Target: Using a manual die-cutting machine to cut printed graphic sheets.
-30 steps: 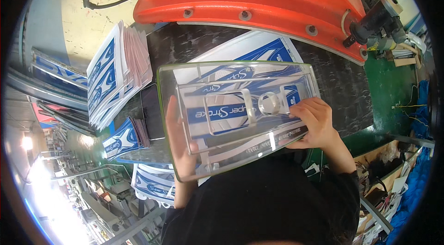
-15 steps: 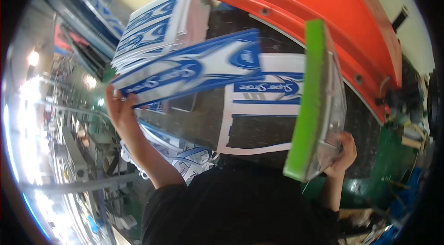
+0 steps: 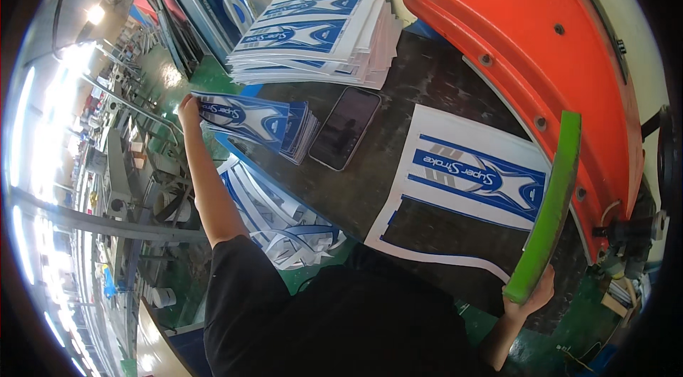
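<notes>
At left, my left hand (image 3: 188, 110) grips a cut blue-and-white printed label (image 3: 252, 121) by its end, over a small pile of similar labels (image 3: 300, 142). My right hand (image 3: 533, 295) holds a green-backed tool (image 3: 542, 210) upright on its edge at lower right; its clear side is mostly hidden. Beside the tool lies a white printed sheet (image 3: 441, 128) with one blue label design and a cut-out opening. A dark phone (image 3: 343, 128) lies between the label pile and that sheet.
A thick stack of printed sheets (image 3: 306, 28) sits at the back of the dark worktable (image 3: 441, 64). A large orange-red machine frame (image 3: 541, 57) curves along the right. Paper offcuts (image 3: 270, 220) are heaped below the table's left edge. Metal rails and cluttered benches fill the far left.
The tool has turned from face-up in both hands to on edge in my right hand, moved rightward. My left hand let go of it and carried a cut label left to the small pile.
</notes>
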### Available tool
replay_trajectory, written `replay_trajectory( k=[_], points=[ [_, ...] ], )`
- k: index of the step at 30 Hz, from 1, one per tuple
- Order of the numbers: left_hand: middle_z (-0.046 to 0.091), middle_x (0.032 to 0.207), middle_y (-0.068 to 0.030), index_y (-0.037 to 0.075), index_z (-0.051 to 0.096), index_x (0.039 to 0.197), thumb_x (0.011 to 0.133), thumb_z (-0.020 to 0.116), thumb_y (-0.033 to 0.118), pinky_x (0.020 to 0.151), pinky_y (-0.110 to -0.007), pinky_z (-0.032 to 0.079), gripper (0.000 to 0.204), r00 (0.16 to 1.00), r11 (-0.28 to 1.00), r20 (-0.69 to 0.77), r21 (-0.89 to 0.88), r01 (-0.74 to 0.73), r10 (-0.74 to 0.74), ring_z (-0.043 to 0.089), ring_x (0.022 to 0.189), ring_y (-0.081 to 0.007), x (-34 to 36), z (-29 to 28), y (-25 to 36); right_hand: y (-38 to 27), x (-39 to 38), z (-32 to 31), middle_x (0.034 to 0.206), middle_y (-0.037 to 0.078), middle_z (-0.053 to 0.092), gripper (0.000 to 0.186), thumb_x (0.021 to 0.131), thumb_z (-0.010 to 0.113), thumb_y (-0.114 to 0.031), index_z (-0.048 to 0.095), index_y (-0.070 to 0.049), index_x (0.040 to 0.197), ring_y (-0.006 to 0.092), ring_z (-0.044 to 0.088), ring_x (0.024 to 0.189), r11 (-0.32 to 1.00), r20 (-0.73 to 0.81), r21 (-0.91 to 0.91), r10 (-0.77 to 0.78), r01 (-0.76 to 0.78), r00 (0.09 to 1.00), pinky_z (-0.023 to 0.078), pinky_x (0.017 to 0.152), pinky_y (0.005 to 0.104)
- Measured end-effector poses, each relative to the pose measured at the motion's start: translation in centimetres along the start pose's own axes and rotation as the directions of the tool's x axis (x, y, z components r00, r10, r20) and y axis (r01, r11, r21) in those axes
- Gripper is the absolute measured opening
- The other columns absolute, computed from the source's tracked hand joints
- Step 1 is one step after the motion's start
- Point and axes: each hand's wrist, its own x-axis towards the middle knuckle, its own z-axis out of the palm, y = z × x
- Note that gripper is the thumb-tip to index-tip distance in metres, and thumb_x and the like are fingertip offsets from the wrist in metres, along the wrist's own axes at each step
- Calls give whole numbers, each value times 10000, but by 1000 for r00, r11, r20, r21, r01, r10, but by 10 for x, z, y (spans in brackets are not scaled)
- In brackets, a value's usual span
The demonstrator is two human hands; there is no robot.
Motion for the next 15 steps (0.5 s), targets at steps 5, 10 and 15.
replay_trajectory(
  k=[5,10,15],
  points=[
    [637,800,-144,65,712,919,798,500,207,664,-370,453,283,961,658,254,706,-262,110,598,753,-276,19,-9,-16,10,-10,1,827,91,584,789,711,675,-670,576,25,1071,226,600,719,1000,-55,-12,15,-15,998,461,655,345],
    [664,1083,-207,92,703,1041,781,492,237,895,-448,478,365,955,511,289,831,-218,-61,605,1063,-405,-32,20,32,2,-14,0,879,110,563,755,691,716,-612,566,39,1041,230,568,772,997,-7,-40,59,-59,998,441,690,334],
    [672,1075,-197,100,695,1069,768,507,190,865,-420,490,366,940,585,326,783,-211,-98,625,1028,-387,-26,-2,25,2,-9,0,896,118,555,774,685,721,-616,556,51,1042,239,560,790,998,20,-10,61,-61,998,440,705,337]
  ],
)
